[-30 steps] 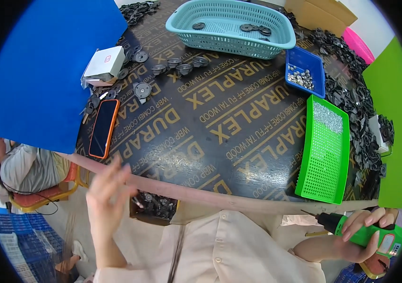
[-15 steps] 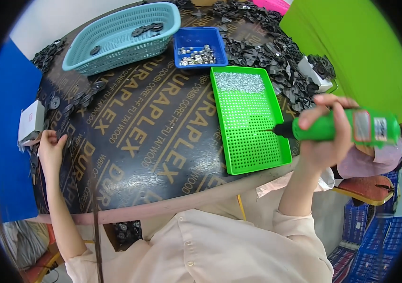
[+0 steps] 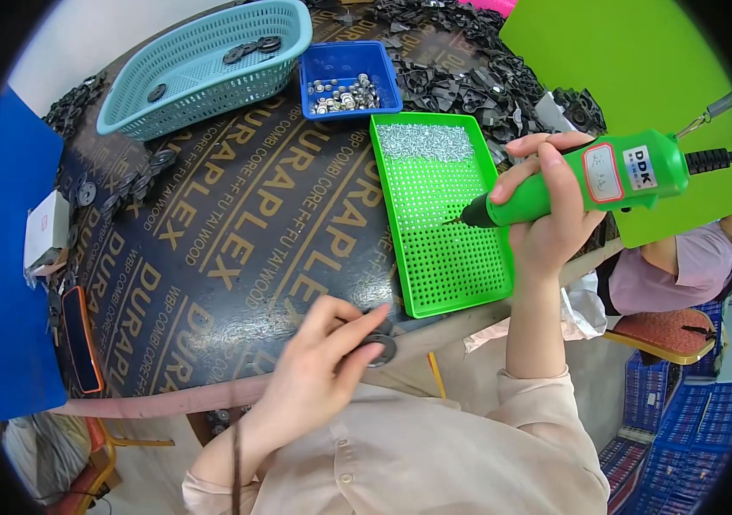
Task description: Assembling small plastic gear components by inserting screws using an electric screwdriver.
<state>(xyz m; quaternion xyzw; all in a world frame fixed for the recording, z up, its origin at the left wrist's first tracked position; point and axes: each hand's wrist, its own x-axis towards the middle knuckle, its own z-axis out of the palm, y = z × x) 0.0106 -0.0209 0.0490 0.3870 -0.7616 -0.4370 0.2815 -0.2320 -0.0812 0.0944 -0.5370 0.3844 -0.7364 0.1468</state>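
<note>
Head view: the left hand [image 3: 324, 354] pinches a round, dark grey part [image 3: 385, 348], partly hidden by fingers, at the worktop's [image 3: 323, 240] near edge. The right hand [image 3: 552, 202] grips a bright green electric screwdriver [image 3: 598, 176], black-nosed, with pale labels and a cable, its thin bit above a green perforated tray [image 3: 456, 270].

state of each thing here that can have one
black round part: held by the left hand
green power screwdriver: held in the right hand, tip over the green tray
green tray: silvery pieces heaped at far end
blue bin: partly filled with shiny metal pieces
turquoise basket: a few black parts inside
orange-edged phone: lying flat, screen dark
white box: unclear if open
</note>
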